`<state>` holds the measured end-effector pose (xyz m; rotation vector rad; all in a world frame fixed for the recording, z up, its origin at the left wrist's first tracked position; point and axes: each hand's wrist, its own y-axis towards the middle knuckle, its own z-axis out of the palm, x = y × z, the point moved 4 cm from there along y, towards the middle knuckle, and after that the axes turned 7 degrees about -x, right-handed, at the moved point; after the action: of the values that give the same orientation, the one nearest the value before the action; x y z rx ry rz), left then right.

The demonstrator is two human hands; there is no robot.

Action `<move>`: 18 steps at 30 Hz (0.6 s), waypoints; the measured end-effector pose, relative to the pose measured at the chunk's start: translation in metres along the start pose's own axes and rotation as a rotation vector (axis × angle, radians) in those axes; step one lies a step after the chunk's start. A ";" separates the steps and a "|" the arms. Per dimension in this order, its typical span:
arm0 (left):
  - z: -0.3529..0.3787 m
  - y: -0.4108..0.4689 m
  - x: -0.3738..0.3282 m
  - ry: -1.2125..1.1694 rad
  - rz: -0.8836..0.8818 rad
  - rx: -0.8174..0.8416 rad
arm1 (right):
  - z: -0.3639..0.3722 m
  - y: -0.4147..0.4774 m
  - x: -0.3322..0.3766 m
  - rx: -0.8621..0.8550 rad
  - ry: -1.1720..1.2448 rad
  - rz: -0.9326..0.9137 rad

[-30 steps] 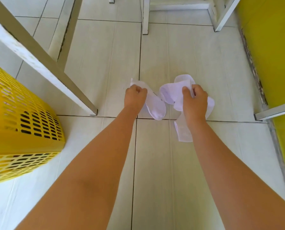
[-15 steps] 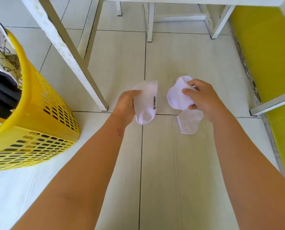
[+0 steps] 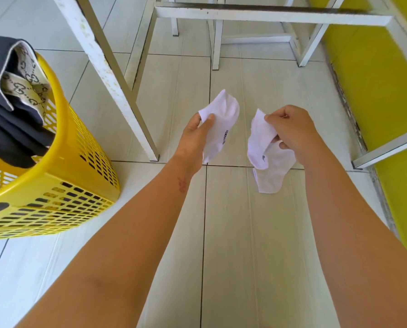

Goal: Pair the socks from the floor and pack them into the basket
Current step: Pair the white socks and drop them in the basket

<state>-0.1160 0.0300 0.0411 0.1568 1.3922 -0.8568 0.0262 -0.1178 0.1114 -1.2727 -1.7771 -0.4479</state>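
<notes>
Above the tiled floor, the left hand pinches one white sock and the right hand grips two more socks; pairing is under way, matching them before the yellow basket.

Bright, even daylight; wide-angle edge distortion

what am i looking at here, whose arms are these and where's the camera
The camera is worn on a person's head and looks down, so the two bare arms are the wearer's own. There is no machine. The left hand pinches one white sock. The right hand holds more white sock fabric; it looks like more than one sock, but I cannot tell for sure. Below is a pale tiled floor. On the left stands a yellow basket with dark clothes inside. White metal furniture legs stand beyond.
</notes>
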 end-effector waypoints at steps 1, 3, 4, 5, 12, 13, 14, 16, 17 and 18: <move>0.001 -0.001 -0.001 0.017 0.005 -0.005 | 0.000 -0.001 0.000 0.000 -0.002 0.009; 0.003 -0.002 -0.003 0.039 0.009 -0.006 | 0.000 -0.001 0.002 0.013 -0.015 0.009; 0.003 -0.002 -0.004 0.044 0.009 0.001 | 0.000 -0.002 0.004 0.032 -0.040 -0.006; 0.004 -0.002 -0.004 0.050 0.016 0.007 | 0.000 -0.002 0.007 0.063 -0.090 -0.035; 0.000 -0.006 -0.012 0.069 0.029 0.079 | 0.007 -0.019 0.034 0.417 -0.298 -0.221; 0.000 -0.006 -0.011 0.070 0.020 0.108 | 0.008 -0.021 0.036 0.436 -0.284 -0.239; 0.001 -0.006 -0.011 0.063 0.011 0.152 | 0.009 -0.022 0.038 0.450 -0.263 -0.257; 0.007 -0.014 -0.014 0.049 -0.022 0.266 | 0.010 -0.022 0.040 0.452 -0.219 -0.290; 0.012 -0.019 -0.015 0.048 -0.039 0.324 | 0.010 -0.022 0.041 0.431 -0.194 -0.300; 0.015 -0.023 -0.017 0.045 -0.044 0.373 | 0.009 -0.021 0.042 0.397 -0.169 -0.307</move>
<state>-0.1170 0.0124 0.0689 0.4343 1.2693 -1.1511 -0.0004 -0.0954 0.1447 -0.7830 -2.0894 -0.1432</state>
